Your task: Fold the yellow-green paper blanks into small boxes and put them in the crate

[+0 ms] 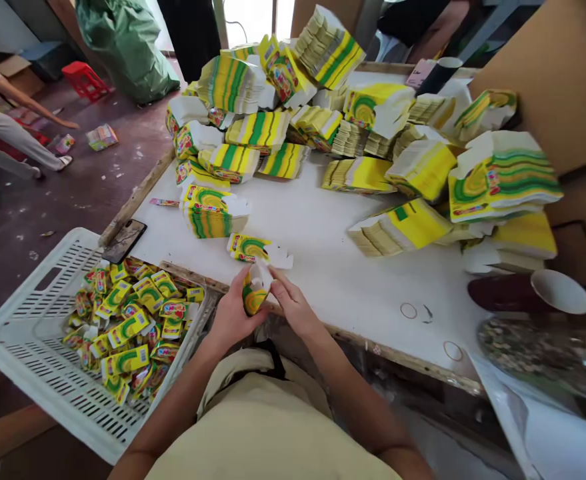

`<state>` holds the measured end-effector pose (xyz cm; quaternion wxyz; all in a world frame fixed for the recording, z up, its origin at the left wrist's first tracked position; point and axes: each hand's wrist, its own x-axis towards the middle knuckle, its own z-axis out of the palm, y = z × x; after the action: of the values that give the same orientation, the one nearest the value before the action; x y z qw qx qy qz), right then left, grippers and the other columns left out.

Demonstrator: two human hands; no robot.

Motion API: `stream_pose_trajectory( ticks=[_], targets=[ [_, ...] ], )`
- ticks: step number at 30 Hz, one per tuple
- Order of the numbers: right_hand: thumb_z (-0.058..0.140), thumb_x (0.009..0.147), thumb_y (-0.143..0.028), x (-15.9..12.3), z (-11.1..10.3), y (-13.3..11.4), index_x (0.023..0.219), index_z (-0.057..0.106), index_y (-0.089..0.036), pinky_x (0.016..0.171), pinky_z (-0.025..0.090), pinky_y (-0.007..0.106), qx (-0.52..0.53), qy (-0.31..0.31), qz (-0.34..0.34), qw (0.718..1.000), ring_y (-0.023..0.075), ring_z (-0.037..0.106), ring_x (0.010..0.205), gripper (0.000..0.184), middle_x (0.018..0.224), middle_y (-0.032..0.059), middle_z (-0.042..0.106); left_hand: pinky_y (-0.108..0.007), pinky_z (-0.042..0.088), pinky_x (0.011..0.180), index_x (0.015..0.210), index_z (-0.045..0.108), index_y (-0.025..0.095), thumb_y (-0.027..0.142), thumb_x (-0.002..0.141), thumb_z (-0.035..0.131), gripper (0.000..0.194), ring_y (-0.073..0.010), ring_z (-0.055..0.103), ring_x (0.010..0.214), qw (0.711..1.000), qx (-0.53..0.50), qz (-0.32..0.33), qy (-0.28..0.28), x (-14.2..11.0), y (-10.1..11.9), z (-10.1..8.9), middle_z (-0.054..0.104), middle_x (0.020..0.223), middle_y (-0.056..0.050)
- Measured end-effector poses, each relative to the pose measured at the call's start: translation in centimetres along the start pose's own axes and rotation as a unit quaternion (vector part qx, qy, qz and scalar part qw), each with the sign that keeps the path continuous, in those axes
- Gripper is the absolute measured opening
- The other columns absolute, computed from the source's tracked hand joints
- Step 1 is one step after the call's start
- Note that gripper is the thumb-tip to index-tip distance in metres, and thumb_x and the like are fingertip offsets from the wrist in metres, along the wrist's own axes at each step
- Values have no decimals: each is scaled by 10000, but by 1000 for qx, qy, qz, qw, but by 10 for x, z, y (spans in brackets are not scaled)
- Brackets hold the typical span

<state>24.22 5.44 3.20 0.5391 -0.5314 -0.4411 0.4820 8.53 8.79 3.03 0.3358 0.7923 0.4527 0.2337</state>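
At the table's near edge my left hand (233, 313) is wrapped round a small yellow-and-green crayon box (255, 297), its white end flaps standing up. My right hand (293, 300) closes its fingers on the white flap at the top of that same box. Just beyond my hands a flat, unfolded carton (253, 249) lies on the table, apart from them. A stack of flat cartons (210, 217) stands behind it to the left. What is inside the held box cannot be made out.
A white plastic basket (37, 347) at my left holds many small yellow boxes; a phone (125, 241) lies by its corner. Piled carton bundles (257, 130) line the table's far side. A dark cup (527, 291) and rubber bands (409, 311) are at right. Another person (13, 113) bends down at far left.
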Motion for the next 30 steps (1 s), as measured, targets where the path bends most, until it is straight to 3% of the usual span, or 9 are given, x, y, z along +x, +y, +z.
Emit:
stream_pose_trajectory(
  ticks=[3, 6, 9, 12, 15, 18, 23, 27, 30],
  targets=[
    [507, 928, -552, -1, 1, 0, 1342, 527, -200, 1126, 375, 394, 34, -43, -4, 998, 240, 493, 1320, 544, 1412, 63, 550, -391, 502, 961, 1475, 225, 204, 308, 749, 706, 877, -271, 602, 1179, 1000, -22, -10, 0, -1, -2, -1, 520, 1402, -145],
    [680, 823, -495, -4, 5, 5, 1283, 561, -228, 1088, 421, 391, 141, -53, 40, 988, 233, 561, 1235, 545, 1339, 61, 605, -395, 488, 984, 1478, 200, 188, 300, 755, 693, 882, -273, 582, 1205, 999, -49, -5, -2, 0, -2, 0, 486, 1428, -160],
    [705, 744, -602, -6, 8, 9, 1093, 655, -220, 956, 523, 412, 275, -38, 137, 951, 262, 655, 1060, 520, 1132, 76, 706, -417, 471, 1011, 1475, 197, 191, 322, 738, 712, 908, -286, 566, 1223, 999, -42, -8, -5, 3, 2, 3, 481, 1429, -160],
    [688, 726, -655, -6, 9, 10, 1033, 681, -211, 913, 542, 421, 334, -9, 185, 924, 286, 656, 1052, 539, 1112, 94, 711, -432, 484, 994, 1455, 226, 207, 338, 727, 717, 888, -293, 579, 1197, 1000, -20, -11, -20, 5, 5, 5, 503, 1399, -144],
    [708, 745, -578, -7, 12, 11, 1068, 680, -221, 972, 507, 410, 320, 8, 174, 931, 275, 613, 1145, 482, 1172, 85, 695, -443, 503, 957, 1436, 245, 209, 325, 734, 697, 843, -296, 600, 1155, 999, -5, -19, -29, 4, 3, 4, 546, 1334, -132],
    [719, 740, -487, -6, 14, 11, 1006, 692, -246, 980, 501, 386, 297, 23, 175, 938, 249, 627, 1118, 359, 1128, 54, 715, -438, 501, 962, 1442, 232, 222, 304, 741, 687, 839, -291, 591, 1166, 999, 6, -18, -30, 0, -1, 4, 529, 1354, -129],
    [713, 622, -290, 1, 10, 13, 809, 728, -232, 889, 548, 378, 323, 0, 237, 916, 270, 669, 997, 197, 983, 49, 755, -472, 477, 995, 1484, 163, 242, 300, 762, 668, 883, -315, 518, 1263, 998, 38, 8, -46, -9, -9, 7, 474, 1404, -141],
    [672, 557, -177, 1, 11, 19, 848, 752, -221, 891, 549, 361, 309, -18, 247, 918, 274, 669, 1016, 305, 990, 34, 761, -458, 496, 966, 1419, 283, 242, 273, 748, 670, 775, -303, 542, 1218, 996, 46, 27, -67, -12, -12, 6, 508, 1332, -122],
    [686, 636, -232, -3, 13, 23, 979, 738, -233, 957, 529, 388, 269, -24, 211, 940, 274, 637, 1125, 346, 1124, 26, 730, -423, 514, 924, 1288, 403, 226, 231, 712, 672, 636, -286, 584, 1139, 997, 32, 34, -68, -13, -12, 4, 539, 1248, -109]
  ],
)
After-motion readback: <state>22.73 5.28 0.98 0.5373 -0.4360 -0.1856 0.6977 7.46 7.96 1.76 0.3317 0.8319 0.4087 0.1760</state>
